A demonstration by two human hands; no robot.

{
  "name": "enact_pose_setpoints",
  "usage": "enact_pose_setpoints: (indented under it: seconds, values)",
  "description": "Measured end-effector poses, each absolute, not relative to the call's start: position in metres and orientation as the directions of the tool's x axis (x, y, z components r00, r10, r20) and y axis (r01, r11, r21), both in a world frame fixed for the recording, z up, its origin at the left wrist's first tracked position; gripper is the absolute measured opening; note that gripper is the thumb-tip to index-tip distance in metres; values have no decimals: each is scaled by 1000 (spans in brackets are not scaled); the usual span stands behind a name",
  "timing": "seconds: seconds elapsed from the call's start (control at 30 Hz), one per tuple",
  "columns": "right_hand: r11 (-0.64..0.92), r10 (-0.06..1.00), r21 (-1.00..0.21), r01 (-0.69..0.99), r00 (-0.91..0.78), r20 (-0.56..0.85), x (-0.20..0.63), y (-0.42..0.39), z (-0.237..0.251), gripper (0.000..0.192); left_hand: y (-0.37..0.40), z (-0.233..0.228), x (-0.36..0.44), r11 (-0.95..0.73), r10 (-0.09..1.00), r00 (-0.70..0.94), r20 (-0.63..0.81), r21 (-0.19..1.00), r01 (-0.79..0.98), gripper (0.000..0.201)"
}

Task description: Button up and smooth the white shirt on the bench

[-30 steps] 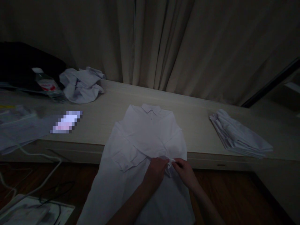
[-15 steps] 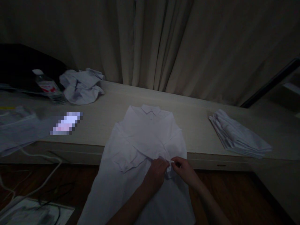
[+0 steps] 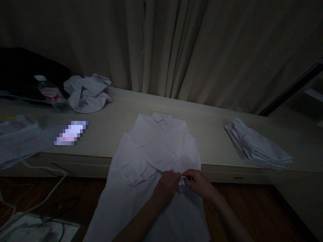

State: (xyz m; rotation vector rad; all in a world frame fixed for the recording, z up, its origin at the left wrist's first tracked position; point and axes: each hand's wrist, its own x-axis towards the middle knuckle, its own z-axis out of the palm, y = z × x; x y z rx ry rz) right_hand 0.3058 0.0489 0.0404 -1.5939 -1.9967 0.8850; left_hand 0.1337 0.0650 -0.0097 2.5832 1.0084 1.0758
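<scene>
A white collared shirt (image 3: 161, 144) is spread with its collar toward the back of the desk, and its lower part drapes over the front edge. Both sleeves are laid inward across the body. At the right-hand sleeve's cuff (image 3: 182, 188), my left hand (image 3: 168, 183) grips the fabric with bent fingers. Close beside it, my right hand (image 3: 198, 181) pinches the edge of the same cuff between thumb and fingers. A narrow strip of white cloth shows between the two hands. The fingertips partly hide the cuff, and any button there cannot be made out.
On the desk (image 3: 121, 111), a stack of folded white cloth (image 3: 257, 144) lies at right. A crumpled white garment (image 3: 89, 94), a plastic bottle (image 3: 54, 95) and a pixelated phone-like screen (image 3: 72, 133) are at left. Cables (image 3: 54, 188) hang at lower left; a curtain (image 3: 161, 50) stands behind.
My right hand has shifted slightly left, closer to my left hand, and its fingers have turned at the cuff. The shirt's body stays where it was.
</scene>
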Motion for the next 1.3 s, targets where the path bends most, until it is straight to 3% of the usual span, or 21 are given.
enact_pose_setpoints:
  seconds: [0.33,0.67,0.87,1.0,1.3]
  values:
    - [91,941,-766,637,-306,-142,310,52,41,23,67,-10,130,-805,583,552,596,330,493,9]
    - [-9,920,-843,538,-325,-218,318,54,39,7,71,-6,125,-776,620,536,573,350,525,19]
    - [-96,948,-900,426,-236,-213,314,56,34,15,67,-6,128,-723,690,499,524,465,511,11]
    - [-153,959,-926,345,-175,-224,311,57,34,20,60,-9,130,-688,725,465,508,569,451,17]
    - [-79,973,-885,459,-156,-168,314,54,30,27,60,-16,137,-644,765,398,506,576,504,11]
